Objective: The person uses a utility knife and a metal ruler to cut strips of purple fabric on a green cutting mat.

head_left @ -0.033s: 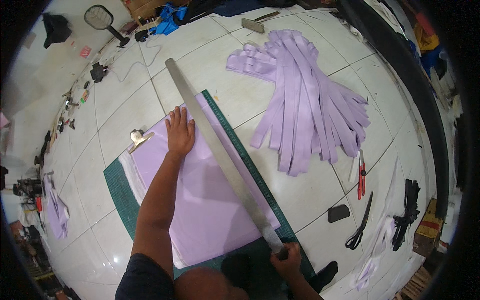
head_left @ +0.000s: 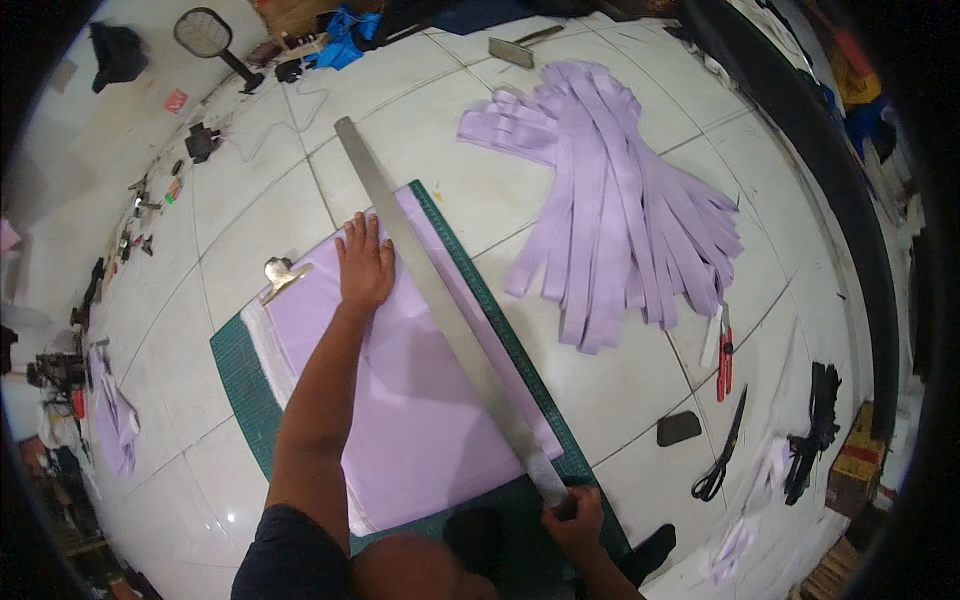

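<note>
Folded lilac fabric [head_left: 430, 420] lies on a green cutting mat [head_left: 245, 375]. A long metal ruler [head_left: 440, 290] runs slantwise across it, near the fabric's right edge. My left hand [head_left: 366, 265] presses flat on the upper part of the fabric, fingers stretched out, fingertips close beside the ruler. At the ruler's near end, my right hand [head_left: 573, 520] is closed around it, thumb on top. A silver bulldog clip [head_left: 285, 278] grips the fabric's upper left edge. White layers show along the fabric's left side.
To the right of the mat lies a pile of lilac fabric strips [head_left: 610, 210]. Nearby on the tiled floor are a red cutter knife [head_left: 725, 360], black scissors [head_left: 722, 455], a dark rounded block [head_left: 679, 429] and a black bundle [head_left: 815, 430]. An electric swatter [head_left: 205, 40] leans at the far left.
</note>
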Motion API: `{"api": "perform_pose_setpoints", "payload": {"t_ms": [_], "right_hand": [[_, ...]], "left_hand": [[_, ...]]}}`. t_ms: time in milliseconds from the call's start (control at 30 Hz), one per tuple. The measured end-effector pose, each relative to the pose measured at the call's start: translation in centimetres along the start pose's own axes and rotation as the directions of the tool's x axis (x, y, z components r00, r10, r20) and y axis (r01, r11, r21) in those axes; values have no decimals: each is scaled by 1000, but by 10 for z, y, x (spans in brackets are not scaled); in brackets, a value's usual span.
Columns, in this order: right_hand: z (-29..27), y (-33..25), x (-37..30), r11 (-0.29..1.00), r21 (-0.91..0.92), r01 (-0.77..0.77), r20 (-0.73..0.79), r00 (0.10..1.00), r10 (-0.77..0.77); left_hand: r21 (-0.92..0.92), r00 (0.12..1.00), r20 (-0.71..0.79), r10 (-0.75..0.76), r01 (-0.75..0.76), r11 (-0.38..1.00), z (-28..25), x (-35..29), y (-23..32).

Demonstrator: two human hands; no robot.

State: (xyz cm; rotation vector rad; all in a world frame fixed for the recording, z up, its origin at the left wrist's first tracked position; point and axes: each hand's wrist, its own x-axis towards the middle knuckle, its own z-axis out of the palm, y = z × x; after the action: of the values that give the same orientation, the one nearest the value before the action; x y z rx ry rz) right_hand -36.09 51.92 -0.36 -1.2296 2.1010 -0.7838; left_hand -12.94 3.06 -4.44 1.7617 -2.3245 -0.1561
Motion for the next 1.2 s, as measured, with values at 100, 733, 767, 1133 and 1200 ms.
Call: {"api": "perform_pose_setpoints", "payload": {"t_ms": [100, 733, 767, 1133, 1200], "right_hand": [[9, 22, -8, 1000, 1, -10, 16, 1000, 10], [-3, -12, 10, 929, -299, 218, 34, 975, -217], [-6, -13, 7, 923, -310, 227, 34, 973, -227], [-1, -3, 12, 942, -252, 221, -7, 973, -230], [1, -1, 12, 945, -245, 217, -28, 973, -231]], "left_hand": [[24, 999, -20, 25, -25, 999, 5, -1, -5], [-66, 991, 131, 23, -15, 998, -22, 13, -3], [-25, 992, 118, 46, -43, 999, -28, 12, 5], [-199, 940, 262, 220, -170, 965, -43, 16, 8], [-189, 929, 285, 235, -185, 964, -48, 17, 10]]}}
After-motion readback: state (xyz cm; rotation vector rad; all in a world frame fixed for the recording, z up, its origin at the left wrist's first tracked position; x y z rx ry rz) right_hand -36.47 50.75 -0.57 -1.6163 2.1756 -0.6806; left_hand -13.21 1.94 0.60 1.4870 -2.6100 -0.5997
